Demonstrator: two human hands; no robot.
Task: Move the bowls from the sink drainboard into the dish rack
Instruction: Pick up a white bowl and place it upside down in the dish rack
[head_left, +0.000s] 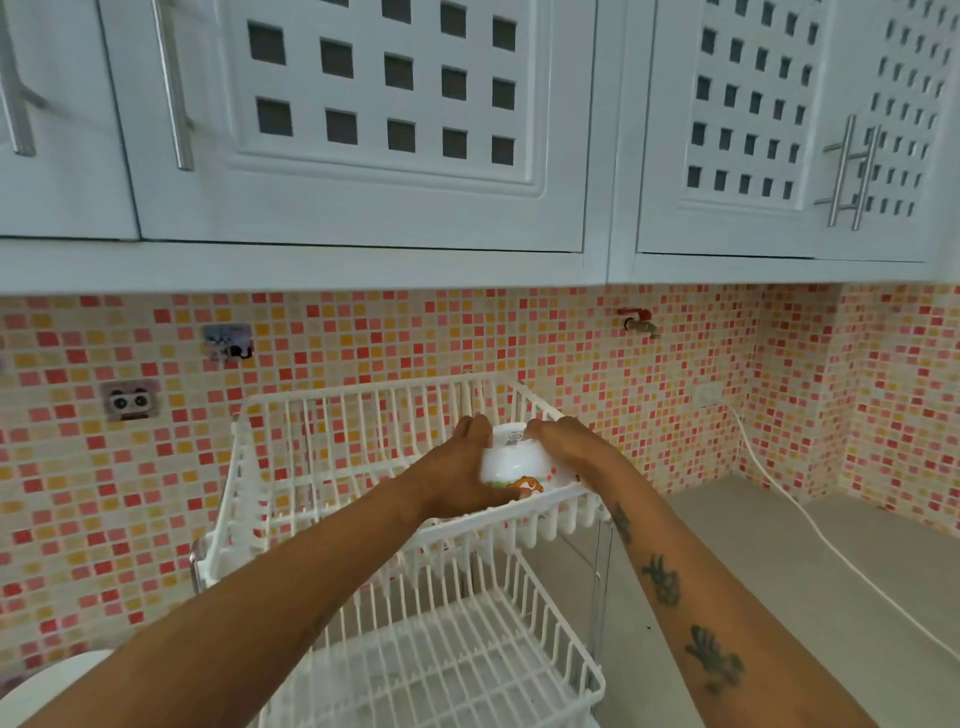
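A white two-tier wire dish rack (332, 415) stands on the counter against the tiled wall. A white bowl (511, 460) with an orange and green print sits upside down at the front right of the rack's upper tier. My left hand (460, 467) grips the bowl's left side and my right hand (563, 447) grips its right side. The lower tier (447, 660) holds nothing that I can see. The drainboard and any other bowls are out of view.
White wall cabinets (384, 130) with metal handles hang low overhead. A grey counter (779, 561) runs right of the rack, crossed by a white cable (810, 525). A small tap (640, 321) juts from the mosaic wall. A white rounded object (47, 680) shows at the bottom left.
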